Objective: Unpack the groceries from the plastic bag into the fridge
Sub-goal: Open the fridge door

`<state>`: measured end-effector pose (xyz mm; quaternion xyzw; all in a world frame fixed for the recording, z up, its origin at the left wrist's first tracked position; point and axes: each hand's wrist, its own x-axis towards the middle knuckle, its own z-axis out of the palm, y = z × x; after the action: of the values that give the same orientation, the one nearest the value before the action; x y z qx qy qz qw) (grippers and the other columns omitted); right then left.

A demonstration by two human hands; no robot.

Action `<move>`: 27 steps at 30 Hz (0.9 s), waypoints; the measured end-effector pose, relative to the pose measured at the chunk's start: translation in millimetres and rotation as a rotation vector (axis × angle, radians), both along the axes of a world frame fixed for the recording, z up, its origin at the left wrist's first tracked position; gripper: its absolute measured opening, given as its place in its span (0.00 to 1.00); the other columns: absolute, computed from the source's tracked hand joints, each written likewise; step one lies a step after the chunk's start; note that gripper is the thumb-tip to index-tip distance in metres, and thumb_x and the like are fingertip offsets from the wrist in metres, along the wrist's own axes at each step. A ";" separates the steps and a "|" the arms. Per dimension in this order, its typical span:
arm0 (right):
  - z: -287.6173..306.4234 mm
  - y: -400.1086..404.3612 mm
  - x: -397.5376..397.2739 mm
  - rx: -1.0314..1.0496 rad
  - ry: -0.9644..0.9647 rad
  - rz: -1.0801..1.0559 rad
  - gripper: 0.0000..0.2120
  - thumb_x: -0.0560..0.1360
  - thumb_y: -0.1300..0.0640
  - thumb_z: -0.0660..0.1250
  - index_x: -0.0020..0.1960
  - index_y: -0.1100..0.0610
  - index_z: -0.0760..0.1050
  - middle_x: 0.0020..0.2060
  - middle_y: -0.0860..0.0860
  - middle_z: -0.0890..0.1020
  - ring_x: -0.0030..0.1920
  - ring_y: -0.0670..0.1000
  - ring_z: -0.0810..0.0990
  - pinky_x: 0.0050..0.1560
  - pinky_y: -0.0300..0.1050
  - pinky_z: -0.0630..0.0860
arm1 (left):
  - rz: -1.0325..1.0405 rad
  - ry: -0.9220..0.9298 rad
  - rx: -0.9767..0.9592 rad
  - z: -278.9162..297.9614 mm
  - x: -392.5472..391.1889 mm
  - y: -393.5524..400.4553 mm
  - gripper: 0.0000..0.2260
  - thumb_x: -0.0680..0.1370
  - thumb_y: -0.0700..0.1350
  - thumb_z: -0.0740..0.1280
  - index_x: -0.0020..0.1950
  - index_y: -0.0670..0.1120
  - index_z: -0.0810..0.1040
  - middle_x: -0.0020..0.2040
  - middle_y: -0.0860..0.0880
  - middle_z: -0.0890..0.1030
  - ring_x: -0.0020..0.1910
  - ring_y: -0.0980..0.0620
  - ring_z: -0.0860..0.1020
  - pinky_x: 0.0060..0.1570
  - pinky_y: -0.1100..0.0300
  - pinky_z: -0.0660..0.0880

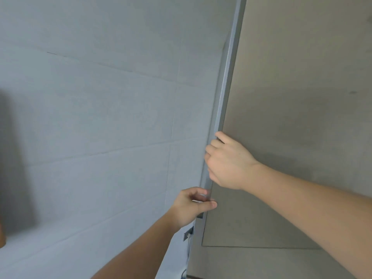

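Both hands curled around the fridge door (291, 117) edge, right hand (227, 162) above left hand (191, 206); opening it probably needed a pull.

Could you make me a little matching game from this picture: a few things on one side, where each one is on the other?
Things:
1. left hand
2. right hand
3. pale grey tiled wall
4. flat grey-beige fridge door

Places:
A. fills the left of the view
B. fills the right of the view
C. on the door's edge, higher up
D. on the door's edge, lower down

Pairs: 1-D, 2-C, 3-A, 4-B
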<state>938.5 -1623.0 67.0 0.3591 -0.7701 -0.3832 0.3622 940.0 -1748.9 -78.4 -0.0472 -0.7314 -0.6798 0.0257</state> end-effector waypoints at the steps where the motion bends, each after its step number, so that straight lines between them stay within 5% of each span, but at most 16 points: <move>1: -1.1 5.3 14.3 -0.013 -0.004 -0.004 0.11 0.64 0.48 0.70 0.33 0.56 0.81 0.29 0.52 0.78 0.34 0.56 0.76 0.59 0.53 0.63 | -0.001 0.004 -0.020 1.0 12.3 3.2 0.15 0.68 0.47 0.79 0.51 0.49 0.80 0.42 0.53 0.81 0.38 0.58 0.78 0.38 0.67 0.72; 5: -4.5 27.4 75.0 -0.043 -0.006 -0.026 0.11 0.61 0.49 0.73 0.31 0.57 0.81 0.29 0.53 0.77 0.35 0.57 0.77 0.62 0.55 0.72 | 0.008 0.043 -0.063 4.6 67.6 25.2 0.14 0.67 0.45 0.80 0.46 0.46 0.78 0.41 0.50 0.76 0.34 0.58 0.75 0.35 0.72 0.72; 9: -4.6 53.9 130.8 -0.041 -0.013 -0.076 0.10 0.65 0.50 0.69 0.37 0.56 0.82 0.33 0.52 0.79 0.42 0.57 0.78 0.68 0.56 0.63 | 0.009 0.099 -0.154 3.4 119.9 53.0 0.16 0.65 0.48 0.81 0.42 0.48 0.74 0.40 0.51 0.75 0.36 0.55 0.73 0.39 0.66 0.73; 13: -0.1 82.0 180.4 0.006 -0.052 -0.145 0.15 0.70 0.49 0.63 0.45 0.58 0.82 0.39 0.53 0.80 0.50 0.58 0.78 0.72 0.56 0.51 | -0.086 0.214 -0.404 16.1 156.5 70.2 0.20 0.63 0.55 0.80 0.39 0.50 0.71 0.34 0.56 0.75 0.31 0.58 0.71 0.33 0.65 0.70; 16: 2.3 106.4 215.3 0.013 -0.059 -0.190 0.16 0.72 0.50 0.59 0.47 0.58 0.80 0.43 0.53 0.80 0.55 0.58 0.77 0.73 0.57 0.52 | -0.181 0.379 -0.649 30.0 170.7 77.6 0.20 0.66 0.65 0.73 0.35 0.51 0.71 0.31 0.55 0.75 0.32 0.57 0.72 0.34 0.61 0.69; 19: 2.5 132.4 250.5 -0.007 -0.089 -0.252 0.16 0.73 0.49 0.57 0.49 0.57 0.79 0.49 0.53 0.80 0.60 0.56 0.76 0.73 0.57 0.53 | -0.197 0.501 -0.690 40.4 175.3 83.8 0.23 0.73 0.67 0.64 0.31 0.48 0.72 0.28 0.53 0.73 0.30 0.55 0.71 0.34 0.59 0.69; 24: 1.6 175.0 300.2 -0.044 -0.079 -0.332 0.14 0.71 0.51 0.62 0.51 0.55 0.80 0.52 0.54 0.80 0.60 0.55 0.76 0.72 0.56 0.58 | -0.197 0.682 -0.722 41.1 157.5 100.0 0.06 0.78 0.50 0.62 0.50 0.50 0.77 0.46 0.53 0.78 0.47 0.50 0.76 0.48 0.56 0.75; 27: -0.7 198.6 330.2 -0.074 -0.060 -0.404 0.15 0.71 0.51 0.60 0.51 0.56 0.81 0.53 0.55 0.79 0.61 0.56 0.74 0.72 0.57 0.58 | -0.330 0.766 -0.810 38.4 147.8 121.4 0.14 0.78 0.48 0.62 0.62 0.51 0.77 0.60 0.53 0.77 0.59 0.51 0.74 0.57 0.57 0.72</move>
<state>1268.8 -1424.3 66.3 0.1953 -0.8504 -0.4086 0.2677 1087.8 -1627.5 -40.0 -0.4091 -0.8547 -0.2755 0.1621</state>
